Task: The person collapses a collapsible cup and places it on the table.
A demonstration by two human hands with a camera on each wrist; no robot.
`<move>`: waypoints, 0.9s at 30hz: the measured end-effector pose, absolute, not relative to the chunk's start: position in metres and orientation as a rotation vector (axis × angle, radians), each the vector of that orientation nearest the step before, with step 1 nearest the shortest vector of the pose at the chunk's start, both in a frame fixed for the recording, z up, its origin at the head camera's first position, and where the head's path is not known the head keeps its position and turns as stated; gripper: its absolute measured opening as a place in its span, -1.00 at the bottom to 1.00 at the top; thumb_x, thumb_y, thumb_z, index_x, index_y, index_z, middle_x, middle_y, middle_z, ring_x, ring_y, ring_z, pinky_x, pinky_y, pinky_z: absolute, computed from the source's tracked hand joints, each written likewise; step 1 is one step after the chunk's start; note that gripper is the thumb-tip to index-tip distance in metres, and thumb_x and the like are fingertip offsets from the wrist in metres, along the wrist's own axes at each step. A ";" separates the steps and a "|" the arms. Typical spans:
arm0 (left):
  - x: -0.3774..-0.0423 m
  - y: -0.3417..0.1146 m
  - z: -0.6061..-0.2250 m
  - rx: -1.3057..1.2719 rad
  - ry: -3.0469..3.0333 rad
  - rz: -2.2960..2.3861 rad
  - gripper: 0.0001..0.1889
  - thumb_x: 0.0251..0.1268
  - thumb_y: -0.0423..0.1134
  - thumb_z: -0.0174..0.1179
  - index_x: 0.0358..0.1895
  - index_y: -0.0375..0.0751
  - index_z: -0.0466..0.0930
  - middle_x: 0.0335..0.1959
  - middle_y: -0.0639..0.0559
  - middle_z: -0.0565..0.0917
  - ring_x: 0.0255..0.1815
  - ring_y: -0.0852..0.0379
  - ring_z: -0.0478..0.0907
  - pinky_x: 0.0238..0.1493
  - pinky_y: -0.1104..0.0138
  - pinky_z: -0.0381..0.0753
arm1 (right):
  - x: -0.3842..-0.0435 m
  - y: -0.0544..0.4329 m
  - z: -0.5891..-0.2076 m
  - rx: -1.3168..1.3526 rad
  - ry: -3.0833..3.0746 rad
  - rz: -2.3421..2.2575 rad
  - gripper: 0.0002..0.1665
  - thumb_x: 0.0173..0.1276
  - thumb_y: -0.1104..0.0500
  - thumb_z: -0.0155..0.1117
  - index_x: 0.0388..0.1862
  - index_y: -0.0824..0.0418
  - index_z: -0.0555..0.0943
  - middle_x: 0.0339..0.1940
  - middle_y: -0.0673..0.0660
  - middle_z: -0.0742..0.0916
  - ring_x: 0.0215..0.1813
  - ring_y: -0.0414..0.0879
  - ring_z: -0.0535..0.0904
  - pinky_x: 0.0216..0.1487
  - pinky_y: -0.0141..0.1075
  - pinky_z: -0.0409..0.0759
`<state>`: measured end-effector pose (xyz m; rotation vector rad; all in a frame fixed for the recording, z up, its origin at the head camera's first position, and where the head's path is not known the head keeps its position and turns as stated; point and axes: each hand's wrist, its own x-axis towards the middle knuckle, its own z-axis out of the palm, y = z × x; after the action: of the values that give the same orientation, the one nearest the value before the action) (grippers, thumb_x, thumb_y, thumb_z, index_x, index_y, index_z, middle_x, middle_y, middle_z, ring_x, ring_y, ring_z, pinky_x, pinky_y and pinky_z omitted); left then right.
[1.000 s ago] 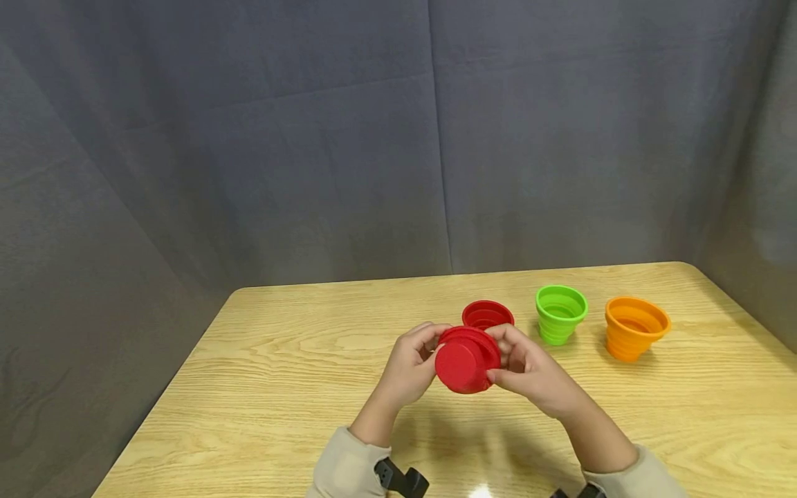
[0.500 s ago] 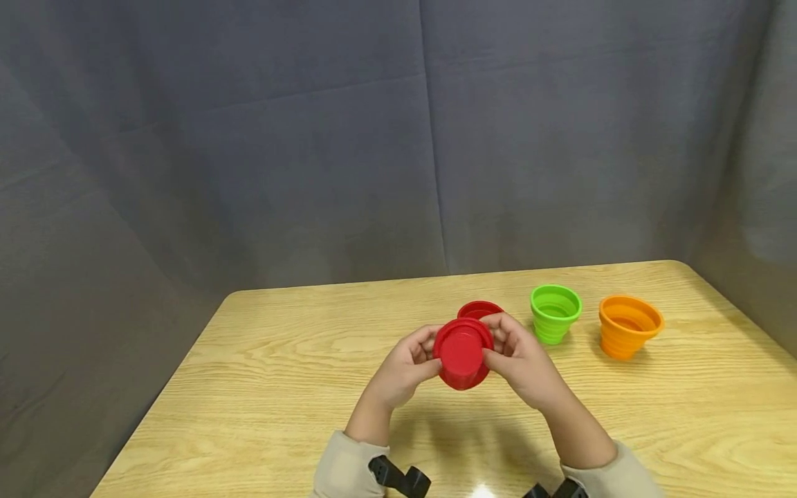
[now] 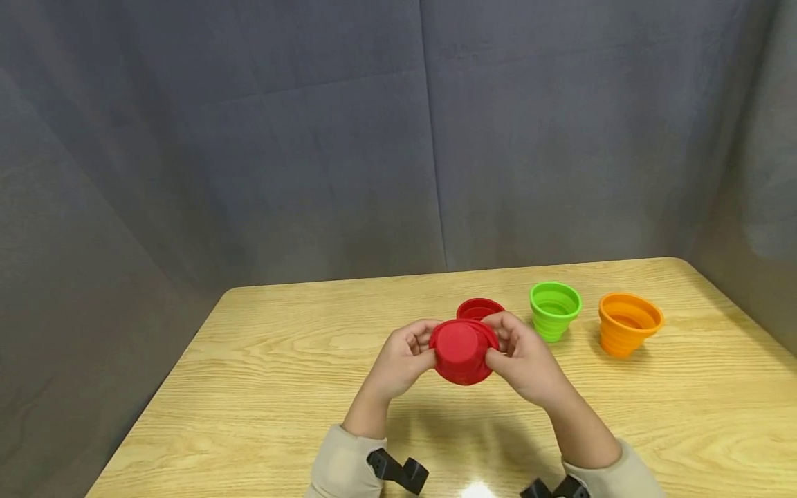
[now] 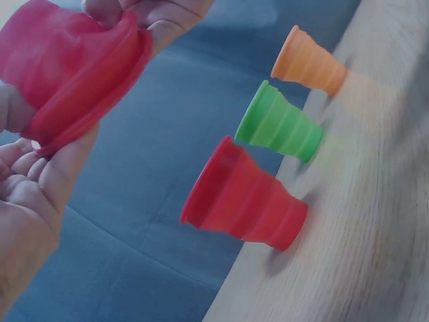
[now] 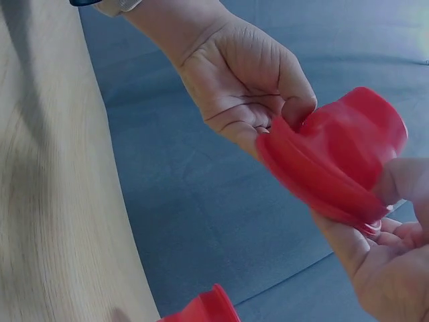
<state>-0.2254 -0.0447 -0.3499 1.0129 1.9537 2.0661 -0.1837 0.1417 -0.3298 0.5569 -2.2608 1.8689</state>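
Both hands hold a red collapsible cup (image 3: 459, 349) above the table, tipped so its base faces the head camera. My left hand (image 3: 401, 361) pinches its rim on the left, thumb pressed into the side wall. On the other side my right hand (image 3: 526, 361) pinches the rim between thumb and fingers. In the left wrist view this held cup (image 4: 74, 64) has a dented wall and a folded-back band near the rim. Just behind the hands a second red cup (image 4: 244, 198) stands upright on the table, partly hidden in the head view.
A green collapsible cup (image 3: 555, 311) and an orange one (image 3: 629, 324) stand upright to the right of the standing red cup. The wooden table (image 3: 280, 366) ends at a dark grey curtain (image 3: 311, 173) behind and along the sides.
The held cup has turned from tilted left to facing the head camera, and its base now pushes out further from the rim. Both thumbs have moved onto its side wall.
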 end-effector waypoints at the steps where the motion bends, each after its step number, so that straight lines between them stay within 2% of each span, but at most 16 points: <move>1: -0.226 -0.045 -0.349 1.003 1.958 2.067 -0.67 0.05 -0.60 -0.10 -0.04 -0.55 0.35 -0.21 -0.38 0.51 -0.37 0.19 0.54 -0.30 0.28 0.55 | -0.184 0.141 -0.330 0.552 -2.260 1.873 -0.65 -0.01 0.59 -0.10 -0.17 0.49 0.34 -0.40 0.23 0.54 -0.46 -0.13 0.44 -0.47 -0.39 0.51; 5: -0.228 -0.045 -0.350 0.985 1.928 2.098 -0.67 0.03 -0.62 -0.15 -0.07 -0.56 0.36 -0.26 -0.33 0.54 -0.44 0.18 0.54 -0.36 0.31 0.56 | -0.185 0.144 -0.329 0.589 -2.253 1.915 -0.64 0.01 0.59 -0.13 -0.15 0.49 0.34 -0.35 0.23 0.56 -0.43 -0.12 0.48 -0.44 -0.36 0.53; 7: -0.229 -0.047 -0.350 0.996 1.883 2.113 -0.67 0.02 -0.62 -0.14 -0.07 -0.58 0.35 -0.27 -0.24 0.56 -0.43 0.17 0.54 -0.34 0.31 0.55 | -0.187 0.147 -0.329 0.648 -2.238 1.960 -0.65 0.04 0.58 -0.13 -0.13 0.49 0.34 -0.33 0.20 0.57 -0.40 -0.11 0.50 -0.41 -0.32 0.55; 10: -0.228 -0.050 -0.351 1.063 1.777 2.125 -0.67 0.03 -0.62 -0.13 -0.05 -0.62 0.30 -0.27 -0.06 0.57 -0.38 0.15 0.53 -0.31 0.33 0.54 | -0.189 0.153 -0.329 0.808 -2.173 2.041 -0.68 0.10 0.57 -0.11 -0.13 0.45 0.36 -0.31 0.12 0.60 -0.37 -0.10 0.52 -0.38 -0.29 0.55; 13: -0.227 -0.054 -0.352 1.156 1.636 2.134 -0.66 0.03 -0.62 -0.13 -0.04 -0.65 0.24 -0.24 0.05 0.56 -0.34 0.16 0.52 -0.29 0.36 0.53 | -0.191 0.157 -0.330 1.005 -2.067 2.147 -0.66 0.14 0.56 -0.09 -0.12 0.33 0.42 -0.30 0.05 0.63 -0.35 -0.12 0.54 -0.36 -0.28 0.56; 18: -0.224 -0.056 -0.352 1.298 1.406 2.131 -0.66 0.07 -0.58 -0.14 -0.03 -0.65 0.19 -0.19 0.02 0.53 -0.26 0.17 0.49 -0.21 0.39 0.50 | -0.194 0.163 -0.333 1.213 -1.954 2.255 -0.55 0.15 0.56 -0.08 -0.09 0.16 0.47 -0.29 0.03 0.64 -0.30 -0.15 0.55 -0.31 -0.32 0.55; 23: -0.221 -0.054 -0.347 1.258 1.438 2.070 -0.46 0.11 -0.35 0.09 -0.02 -0.74 0.10 -0.22 0.03 0.53 -0.27 0.19 0.49 -0.23 0.39 0.50 | -0.197 0.169 -0.336 1.303 -1.924 2.318 -0.52 0.13 0.58 -0.12 -0.06 0.18 0.46 -0.28 0.05 0.62 -0.28 -0.17 0.52 -0.29 -0.34 0.53; 27: -0.218 -0.054 -0.344 1.213 1.534 2.029 -0.46 0.08 -0.33 0.14 0.00 -0.70 0.17 -0.25 0.03 0.54 -0.31 0.18 0.50 -0.30 0.39 0.52 | -0.197 0.171 -0.336 1.389 -1.933 2.304 -0.51 0.12 0.58 -0.14 -0.02 0.21 0.43 -0.25 0.07 0.61 -0.26 -0.14 0.52 -0.26 -0.32 0.53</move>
<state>-0.2175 -0.0543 -0.3439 1.2132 1.5336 2.0292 -0.1965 0.1710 -0.3357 1.3892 -1.9334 2.3040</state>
